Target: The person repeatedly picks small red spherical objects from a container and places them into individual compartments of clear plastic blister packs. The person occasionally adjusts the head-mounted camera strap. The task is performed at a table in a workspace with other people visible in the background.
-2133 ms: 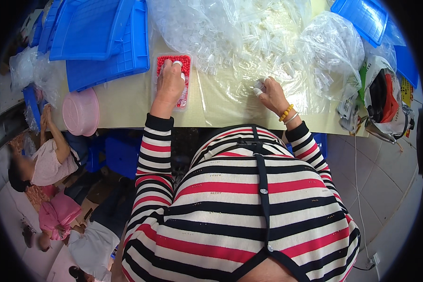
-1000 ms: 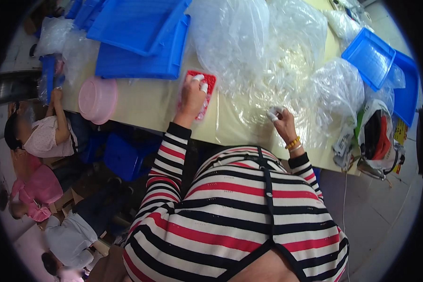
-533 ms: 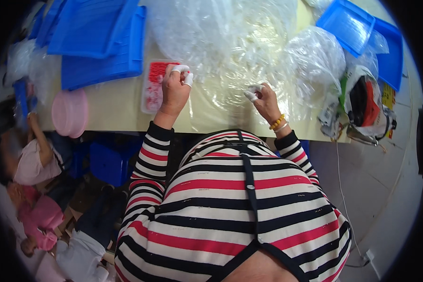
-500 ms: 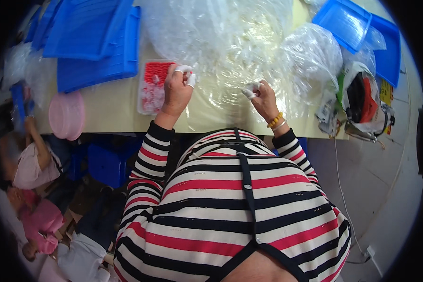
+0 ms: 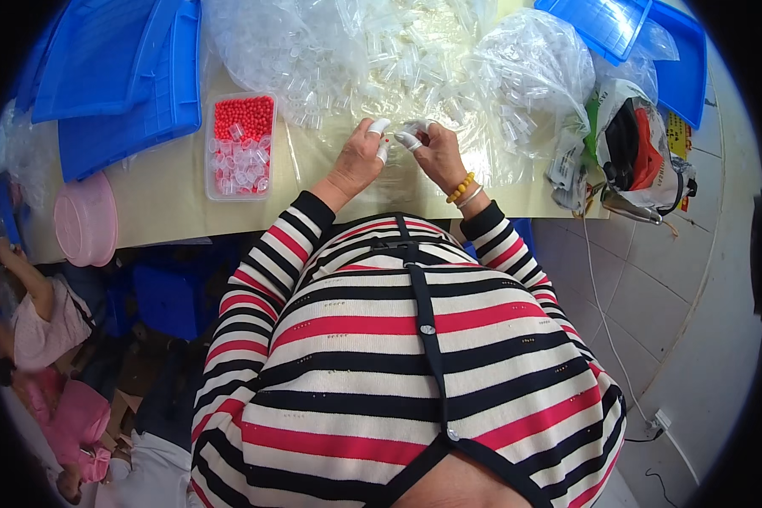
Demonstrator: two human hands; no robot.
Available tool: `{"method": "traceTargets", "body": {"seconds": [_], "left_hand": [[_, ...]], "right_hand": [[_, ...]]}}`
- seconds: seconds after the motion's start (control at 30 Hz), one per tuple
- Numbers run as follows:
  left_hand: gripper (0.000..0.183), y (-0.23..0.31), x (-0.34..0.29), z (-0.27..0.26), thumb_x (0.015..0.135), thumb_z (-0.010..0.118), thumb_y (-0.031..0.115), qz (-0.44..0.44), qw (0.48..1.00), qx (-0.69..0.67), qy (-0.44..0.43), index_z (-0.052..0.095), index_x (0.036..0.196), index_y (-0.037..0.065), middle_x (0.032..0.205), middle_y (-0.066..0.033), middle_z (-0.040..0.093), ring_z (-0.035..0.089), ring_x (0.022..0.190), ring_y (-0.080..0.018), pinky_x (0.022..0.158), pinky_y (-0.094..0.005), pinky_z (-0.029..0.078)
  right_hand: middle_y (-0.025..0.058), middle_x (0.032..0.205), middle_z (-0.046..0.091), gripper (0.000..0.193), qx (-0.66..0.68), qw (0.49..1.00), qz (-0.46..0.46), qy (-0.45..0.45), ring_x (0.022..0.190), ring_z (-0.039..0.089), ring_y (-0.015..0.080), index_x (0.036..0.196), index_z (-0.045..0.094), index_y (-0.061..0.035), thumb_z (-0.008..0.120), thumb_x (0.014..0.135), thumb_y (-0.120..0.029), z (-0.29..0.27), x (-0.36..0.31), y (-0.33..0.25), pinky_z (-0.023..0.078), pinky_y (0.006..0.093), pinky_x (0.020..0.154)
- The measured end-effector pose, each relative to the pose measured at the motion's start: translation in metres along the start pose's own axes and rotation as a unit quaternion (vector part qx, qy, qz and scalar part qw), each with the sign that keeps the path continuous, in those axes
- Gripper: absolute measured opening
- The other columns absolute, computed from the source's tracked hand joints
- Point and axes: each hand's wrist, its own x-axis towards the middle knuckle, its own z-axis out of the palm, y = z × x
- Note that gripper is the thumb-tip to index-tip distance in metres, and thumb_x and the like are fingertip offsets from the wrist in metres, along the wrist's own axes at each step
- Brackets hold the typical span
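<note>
My left hand (image 5: 361, 159), with white covers on thumb and fingertip, pinches a tiny red bead (image 5: 386, 138) over the table. Close to its right, my right hand (image 5: 437, 155) also has white-covered fingertips, pressed together in a pinch. Whatever lies between those right fingertips is too small to make out. Left of my left hand stands a clear plastic box (image 5: 240, 196). Its far part holds red beads (image 5: 242, 112), and small clear plastic caps (image 5: 240, 168) lie in the near part. More small clear plastic pieces (image 5: 415, 72) are spread over the plastic sheet beyond my hands.
Blue trays (image 5: 131, 127) are stacked at the far left, with others (image 5: 597, 25) at the far right. A pink basin (image 5: 86, 222) sits at the left table edge. Clear bags (image 5: 542, 63) and a bag of things (image 5: 639, 152) are on the right. People (image 5: 46, 326) sit at the left.
My left hand has moved right, away from the clear box, and my right hand has come left toward it. The head view has shifted, and the whole box shows now.
</note>
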Motion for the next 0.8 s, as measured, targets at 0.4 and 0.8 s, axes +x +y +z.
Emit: {"method": "traceTargets", "body": {"seconds": [0.4, 0.8], "left_hand": [[0.044, 0.004, -0.003, -0.005, 0.072, 0.049, -0.008, 0.016, 0.997, 0.015, -0.068, 0.049, 0.117, -0.007, 0.108, -0.0227, 0.050, 0.051, 0.102, -0.0389, 0.090, -0.0411, 0.045], [0.030, 0.010, -0.006, -0.023, 0.072, 0.049, -0.008, -0.014, 0.992, 0.026, -0.124, 0.056, 0.100, -0.002, 0.095, -0.0199, 0.052, 0.052, 0.092, -0.0384, 0.080, -0.0424, 0.045]], "right_hand": [[0.0173, 0.074, 0.059, 0.010, -0.267, 0.926, -0.177, -0.200, 0.069, 0.061, 0.0344, 0.072, 0.061, -0.0013, 0.060, 0.076, -0.010, -0.009, 0.014, -0.036, 0.050, 0.0409, 0.062], [0.0171, 0.076, 0.059, 0.007, -0.303, 0.899, -0.180, -0.261, 0.069, 0.062, 0.0334, 0.073, 0.064, -0.0025, 0.057, 0.071, -0.004, 0.004, 0.013, -0.034, 0.051, 0.0411, 0.063]]}}
